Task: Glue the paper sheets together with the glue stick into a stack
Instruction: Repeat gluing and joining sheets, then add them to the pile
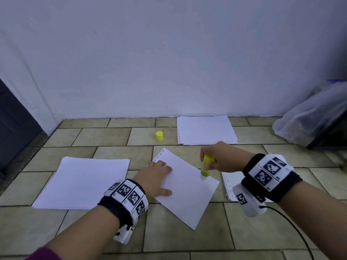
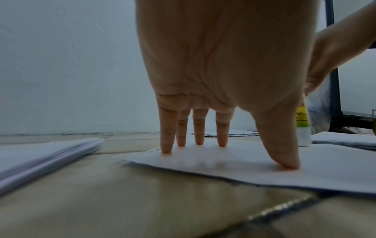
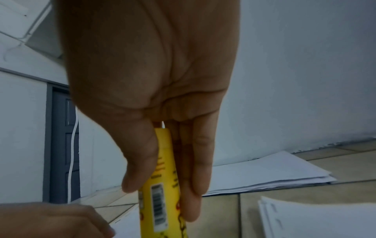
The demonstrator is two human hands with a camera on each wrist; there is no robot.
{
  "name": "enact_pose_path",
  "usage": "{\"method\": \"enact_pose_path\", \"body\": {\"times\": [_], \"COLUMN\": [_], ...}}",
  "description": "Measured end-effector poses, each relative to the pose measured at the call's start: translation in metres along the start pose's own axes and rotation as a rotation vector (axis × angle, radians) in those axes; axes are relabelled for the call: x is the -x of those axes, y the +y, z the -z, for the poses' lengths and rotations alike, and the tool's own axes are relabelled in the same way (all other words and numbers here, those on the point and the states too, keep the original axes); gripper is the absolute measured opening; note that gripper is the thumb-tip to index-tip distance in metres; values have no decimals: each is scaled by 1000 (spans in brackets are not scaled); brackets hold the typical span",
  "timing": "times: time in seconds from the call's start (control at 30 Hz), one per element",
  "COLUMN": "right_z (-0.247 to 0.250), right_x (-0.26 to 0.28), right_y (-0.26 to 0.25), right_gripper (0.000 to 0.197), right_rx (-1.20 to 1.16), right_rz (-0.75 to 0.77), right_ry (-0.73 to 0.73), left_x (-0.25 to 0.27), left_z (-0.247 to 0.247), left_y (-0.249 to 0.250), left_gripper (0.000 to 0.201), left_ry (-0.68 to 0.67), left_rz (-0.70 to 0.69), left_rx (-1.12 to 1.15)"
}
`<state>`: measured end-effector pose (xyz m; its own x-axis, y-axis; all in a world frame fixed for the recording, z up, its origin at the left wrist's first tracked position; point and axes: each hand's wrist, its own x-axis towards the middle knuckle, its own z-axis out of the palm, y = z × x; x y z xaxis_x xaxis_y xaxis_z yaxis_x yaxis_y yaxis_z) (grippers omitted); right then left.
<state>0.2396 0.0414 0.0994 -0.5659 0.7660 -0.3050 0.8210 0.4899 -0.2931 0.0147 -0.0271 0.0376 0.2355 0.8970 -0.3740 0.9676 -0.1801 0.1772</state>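
Observation:
A single white sheet [image 1: 185, 190] lies skewed on the tiled floor in front of me. My left hand [image 1: 156, 176] presses flat on its left part, fingers [image 2: 199, 133] straight and spread, thumb down on the paper. My right hand [image 1: 216, 158] grips the yellow glue stick [image 1: 206, 164] upright between thumb and fingers [image 3: 195, 169]. Its white tip [image 2: 304, 136] touches the sheet near the right edge. The stick's yellow cap [image 1: 159, 136] stands apart on the floor farther back.
A paper stack [image 1: 84, 182] lies at the left, another stack [image 1: 206, 130] by the wall, and a third stack [image 1: 228, 186] under my right wrist. A clear plastic bag [image 1: 309, 121] on a dark frame sits at the right. A dark door [image 1: 13, 124] is at the left.

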Motion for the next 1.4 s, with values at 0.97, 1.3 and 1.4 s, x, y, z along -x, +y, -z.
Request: {"method": "enact_pose_path", "body": {"times": [0.97,1.3,1.4], "right_z": [-43,-43,-43], "right_x": [-89,-134,-134], "right_y": [-26,-49,-50], "right_gripper": [23,44,42], "right_rx": [-1213,-468,-441], "right_rz": [-185,-202,-219], "right_ry": [468,437,436], "left_x": [3,1,-1], "left_z": [13,8,7], "left_y": [-21,-25,-25], "left_gripper": [64,64,64], "left_ry": [-38,-8,2], "left_rz": [72,99,94], "left_rx": [23,88,89]}}
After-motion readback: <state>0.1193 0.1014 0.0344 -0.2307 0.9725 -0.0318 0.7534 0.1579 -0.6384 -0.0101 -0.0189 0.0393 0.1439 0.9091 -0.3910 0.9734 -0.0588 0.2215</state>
